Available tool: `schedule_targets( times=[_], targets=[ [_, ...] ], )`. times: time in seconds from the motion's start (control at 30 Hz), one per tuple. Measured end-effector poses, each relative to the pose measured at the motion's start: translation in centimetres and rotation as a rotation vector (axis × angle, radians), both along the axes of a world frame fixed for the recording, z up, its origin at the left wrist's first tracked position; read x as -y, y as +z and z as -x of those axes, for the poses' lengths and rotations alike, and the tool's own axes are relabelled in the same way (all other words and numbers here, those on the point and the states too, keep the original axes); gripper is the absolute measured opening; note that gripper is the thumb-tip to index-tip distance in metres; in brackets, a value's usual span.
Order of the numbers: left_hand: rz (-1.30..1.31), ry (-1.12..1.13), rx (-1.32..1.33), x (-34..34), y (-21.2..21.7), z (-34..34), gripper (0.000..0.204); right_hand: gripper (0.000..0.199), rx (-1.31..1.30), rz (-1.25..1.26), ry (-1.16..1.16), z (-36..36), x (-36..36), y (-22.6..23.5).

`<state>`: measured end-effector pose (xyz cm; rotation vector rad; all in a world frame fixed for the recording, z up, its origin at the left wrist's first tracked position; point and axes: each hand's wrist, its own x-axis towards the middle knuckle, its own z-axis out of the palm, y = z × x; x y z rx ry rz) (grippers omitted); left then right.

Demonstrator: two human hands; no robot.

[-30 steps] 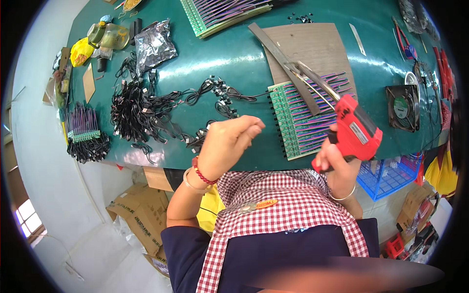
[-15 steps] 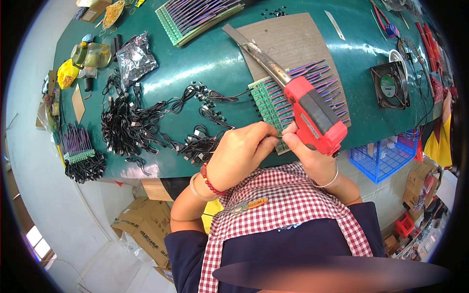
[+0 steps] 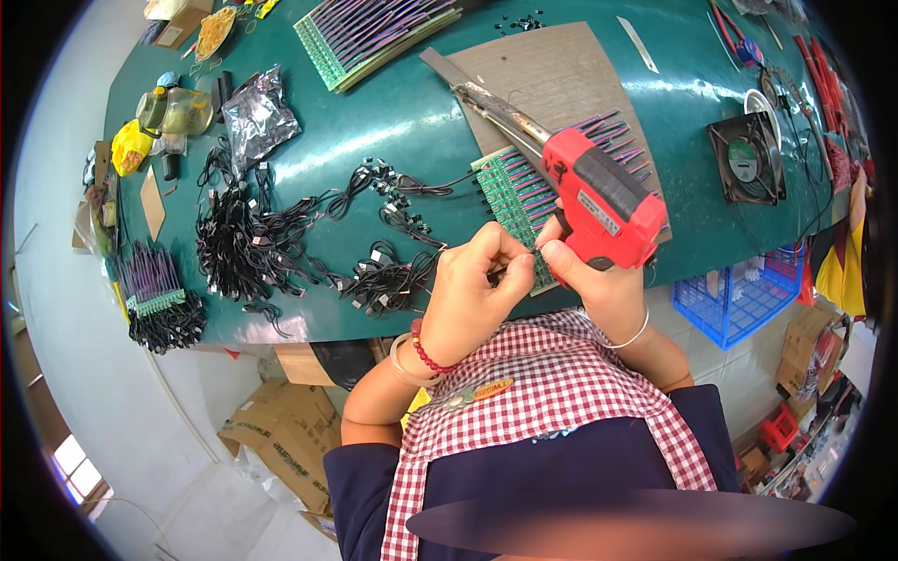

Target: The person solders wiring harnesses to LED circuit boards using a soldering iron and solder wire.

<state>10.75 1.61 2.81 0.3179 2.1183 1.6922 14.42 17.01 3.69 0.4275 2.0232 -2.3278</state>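
Gun gripped by right hand; left hand pinched, contents indiscernible. Board set just beyond both, long axis slanted far-left to near-right.

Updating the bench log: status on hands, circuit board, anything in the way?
Right hand grips red soldering gun. Left hand curled by green circuit board, hold unclear. Gun hides part of board; metal bar also partly covered.

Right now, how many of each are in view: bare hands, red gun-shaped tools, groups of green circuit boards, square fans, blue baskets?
Bare hands: 2 (left hand, right hand)
Red gun-shaped tool: 1
Green circuit board groups: 3 (near the hands, far side, at left)
Square fan: 1
Blue basket: 1
Total: 8
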Motion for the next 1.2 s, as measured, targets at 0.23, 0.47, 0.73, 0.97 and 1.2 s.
schedule_targets(
  times=[0.23,0.47,0.73,0.97,1.2],
  targets=[
    [-0.199,-0.013,0.246,0.6,-0.4,0.5,0.009,0.009,0.001,0.012,0.027,-0.3,-0.4,0.2],
    [-0.193,-0.067,0.198,0.4,-0.1,1.1,0.008,0.041,0.121,0.066,-0.034,0.0,-0.4,-0.1],
    [0.435,-0.105,-0.759,0.8,-1.1,4.9,0.015,0.038,0.072,0.140,-0.283,-0.5,-2.9,-1.1],
    [0.611,-0.207,-0.856,0.8,-3.5,7.7,0.012,0.032,0.220,-0.075,-0.125,-5.2,-5.5,-2.9],
    [0.633,-0.323,-0.788,0.9,-3.2,9.4,0.007,0.015,0.238,-0.005,-0.141,-5.9,-4.9,-3.5]
  ],
)
